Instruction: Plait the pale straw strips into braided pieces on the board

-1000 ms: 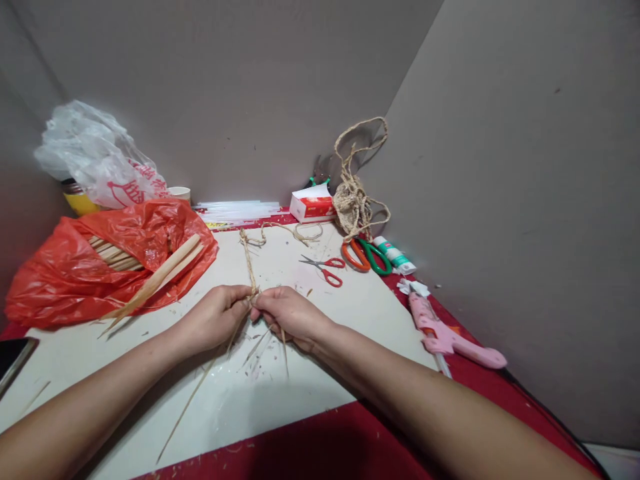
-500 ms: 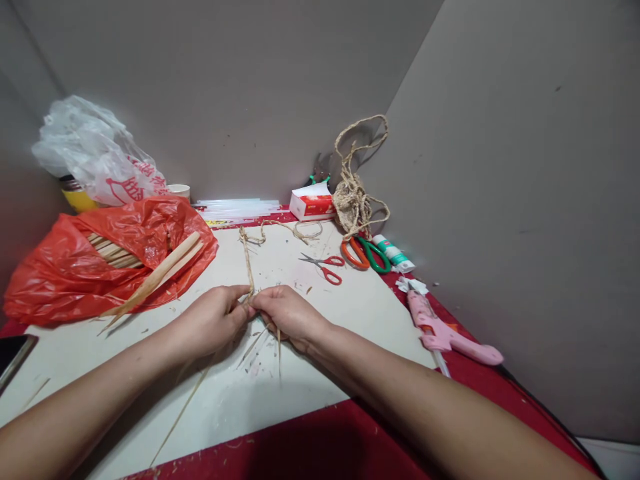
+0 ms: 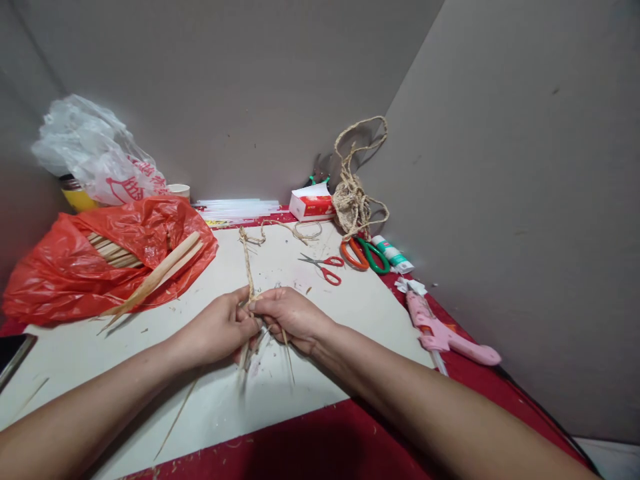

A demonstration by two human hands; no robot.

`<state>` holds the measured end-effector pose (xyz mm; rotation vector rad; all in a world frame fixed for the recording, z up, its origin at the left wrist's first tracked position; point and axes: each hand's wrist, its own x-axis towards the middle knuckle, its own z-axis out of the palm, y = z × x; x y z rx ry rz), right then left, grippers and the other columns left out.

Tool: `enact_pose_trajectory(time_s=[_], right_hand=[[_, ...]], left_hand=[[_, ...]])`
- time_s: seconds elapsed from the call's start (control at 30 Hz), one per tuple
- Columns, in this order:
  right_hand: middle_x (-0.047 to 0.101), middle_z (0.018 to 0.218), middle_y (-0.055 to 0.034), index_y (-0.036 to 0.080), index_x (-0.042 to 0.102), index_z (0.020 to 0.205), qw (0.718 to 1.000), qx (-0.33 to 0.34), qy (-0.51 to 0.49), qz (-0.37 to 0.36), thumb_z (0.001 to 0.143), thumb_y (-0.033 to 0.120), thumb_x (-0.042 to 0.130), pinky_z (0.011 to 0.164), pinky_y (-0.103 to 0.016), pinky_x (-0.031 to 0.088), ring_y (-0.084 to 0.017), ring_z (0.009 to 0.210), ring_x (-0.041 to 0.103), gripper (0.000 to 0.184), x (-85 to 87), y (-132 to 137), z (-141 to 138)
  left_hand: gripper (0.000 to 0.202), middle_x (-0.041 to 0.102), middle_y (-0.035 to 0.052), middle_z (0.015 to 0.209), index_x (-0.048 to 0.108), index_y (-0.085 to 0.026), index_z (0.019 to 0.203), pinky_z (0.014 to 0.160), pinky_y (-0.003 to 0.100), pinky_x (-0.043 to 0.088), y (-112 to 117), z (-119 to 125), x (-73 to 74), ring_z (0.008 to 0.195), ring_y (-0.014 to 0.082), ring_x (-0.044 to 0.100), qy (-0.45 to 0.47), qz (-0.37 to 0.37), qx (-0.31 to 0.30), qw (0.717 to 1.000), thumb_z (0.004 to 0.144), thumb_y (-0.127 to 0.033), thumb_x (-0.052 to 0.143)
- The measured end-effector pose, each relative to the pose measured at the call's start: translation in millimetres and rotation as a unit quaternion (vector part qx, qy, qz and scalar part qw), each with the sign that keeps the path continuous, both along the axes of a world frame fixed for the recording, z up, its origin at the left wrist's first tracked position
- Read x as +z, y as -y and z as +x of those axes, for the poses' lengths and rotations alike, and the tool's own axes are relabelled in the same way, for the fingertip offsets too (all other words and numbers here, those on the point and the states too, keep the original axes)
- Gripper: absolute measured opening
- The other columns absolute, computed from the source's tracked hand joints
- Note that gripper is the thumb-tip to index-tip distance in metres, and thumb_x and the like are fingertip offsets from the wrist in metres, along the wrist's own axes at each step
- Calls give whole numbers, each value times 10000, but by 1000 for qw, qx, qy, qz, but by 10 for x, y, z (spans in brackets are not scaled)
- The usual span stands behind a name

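Observation:
My left hand (image 3: pixel 220 328) and my right hand (image 3: pixel 287 313) meet at the middle of the white board (image 3: pixel 350 320), both pinched on a braided straw cord (image 3: pixel 247 263). The finished braid runs away from my fingers toward the back of the board. Loose straw strands (image 3: pixel 287 353) hang from under my hands toward me, and one long strand lies on the board below my left wrist.
A red plastic bag (image 3: pixel 75 273) with flat wooden sticks lies at the left, a white bag (image 3: pixel 95 160) behind it. Small red scissors (image 3: pixel 326 267), orange-green scissors (image 3: pixel 365 253), a twine tangle (image 3: pixel 353 193), a small box (image 3: pixel 313 202) and a pink glue gun (image 3: pixel 445 333) lie at right.
My hands have shifted slightly toward me and turned, and the loose strands below them have swung to a new spread. The braid's far end has stayed put.

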<state>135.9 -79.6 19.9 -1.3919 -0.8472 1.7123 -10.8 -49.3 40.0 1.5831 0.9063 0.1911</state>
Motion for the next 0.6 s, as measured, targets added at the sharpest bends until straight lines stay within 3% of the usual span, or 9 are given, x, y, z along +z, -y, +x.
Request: enact_pose_trajectory(time_s=[0.07, 0.1, 0.23, 0.37, 0.43, 0.6], right_hand=[[336, 356, 102, 157, 496, 568, 1000, -8, -14, -19, 677, 228, 598, 284, -167, 109, -24, 276, 241, 166, 26, 3, 15], [333, 363, 104, 152, 512, 589, 999, -9, -20, -28, 681, 231, 604, 289, -163, 107, -22, 279, 240, 153, 34, 4, 25], [311, 376, 113, 138, 562, 668, 998, 7, -45, -38, 705, 248, 613, 302, -148, 112, -16, 289, 223, 127, 25, 4, 61], [338, 378, 109, 166, 445, 585, 998, 3, -52, -31, 690, 243, 637, 300, -139, 129, -13, 290, 235, 232, 8, 6, 62], [342, 375, 107, 171, 427, 575, 999, 3, -45, -28, 691, 251, 637, 293, -140, 134, -15, 285, 237, 253, 15, 12, 59], [347, 386, 103, 157, 481, 590, 999, 18, -27, -12, 695, 298, 648, 282, -144, 142, -15, 293, 241, 243, 32, 22, 84]], left_hand=[[693, 586, -29, 529, 277, -77, 1362, 416, 194, 330, -89, -44, 58, 374, 96, 480, -14, -8, 17, 1000, 760, -291, 545], [666, 579, -30, 519, 326, -72, 1340, 430, 198, 335, -137, -63, 73, 387, 98, 485, -18, 11, 40, 999, 753, -291, 552], [347, 635, 13, 679, 601, -112, 997, 551, 211, 392, -255, -87, 22, 582, 111, 552, 14, 93, 113, 989, 705, -299, 601], [235, 625, 16, 714, 603, -121, 830, 625, 220, 417, -217, -46, -70, 625, 100, 552, 65, -50, 46, 996, 709, -322, 611], [212, 609, 14, 698, 589, -114, 789, 636, 219, 426, -187, -31, -84, 609, 86, 550, 87, -107, 44, 989, 707, -306, 625], [190, 617, 26, 695, 558, -108, 785, 583, 213, 442, -185, -42, -68, 555, 80, 566, 83, -143, 67, 984, 695, -245, 654]])
